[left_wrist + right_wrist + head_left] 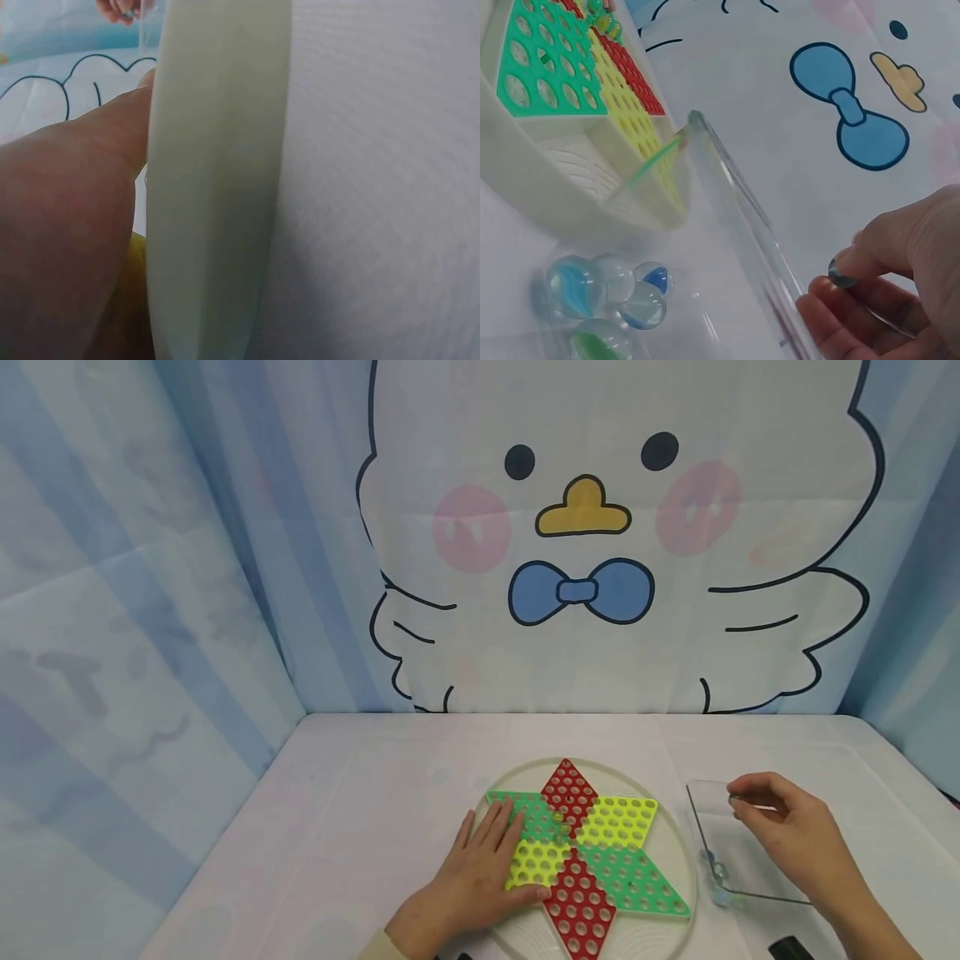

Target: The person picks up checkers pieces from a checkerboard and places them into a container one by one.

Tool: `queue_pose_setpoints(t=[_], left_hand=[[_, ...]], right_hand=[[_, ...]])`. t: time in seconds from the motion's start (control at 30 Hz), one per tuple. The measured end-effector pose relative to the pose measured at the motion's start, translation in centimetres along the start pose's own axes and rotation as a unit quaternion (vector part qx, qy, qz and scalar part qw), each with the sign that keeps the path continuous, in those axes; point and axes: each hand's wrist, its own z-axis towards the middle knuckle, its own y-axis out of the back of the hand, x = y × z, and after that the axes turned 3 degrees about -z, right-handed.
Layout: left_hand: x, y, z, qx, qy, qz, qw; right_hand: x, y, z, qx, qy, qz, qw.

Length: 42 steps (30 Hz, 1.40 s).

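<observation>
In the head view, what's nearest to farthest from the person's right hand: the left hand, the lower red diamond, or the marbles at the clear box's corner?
1. Marbles, near-left corner of the clear box.
2. Lower red diamond, near side of the star board.
3. Left hand, on the board's left side.

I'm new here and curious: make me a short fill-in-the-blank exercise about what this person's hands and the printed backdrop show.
1. The left hand rests on the star-patterned board, coloured red, green and ____.
2. The right hand pinches a glass ____ near the clear container.
3. The bow tie printed on the backdrop is ____.

Missing words: yellow; marble; blue.
</observation>
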Motion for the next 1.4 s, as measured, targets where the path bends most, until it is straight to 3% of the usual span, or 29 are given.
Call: queue_pose_setpoints(t=[0.57,0.77,1.4], left_hand=[[-0.05,0.06,0.23,0.009,0.008,-0.005,0.9999],[-0.05,-0.01,0.19,0.006,0.004,-0.004,1.0000],[-0.05,-0.11,0.18,0.003,0.005,0.002,1.0000]], right_hand=[[-0.68,-0.49,0.34,0.011,0.019,-0.017,0.9996],[-0.53,-0.63,0.41,0.038,0.002,-0.050,0.9980],[-0.90,-1.01,0.92,0.117,-0.005,-0.074,0.9904]])
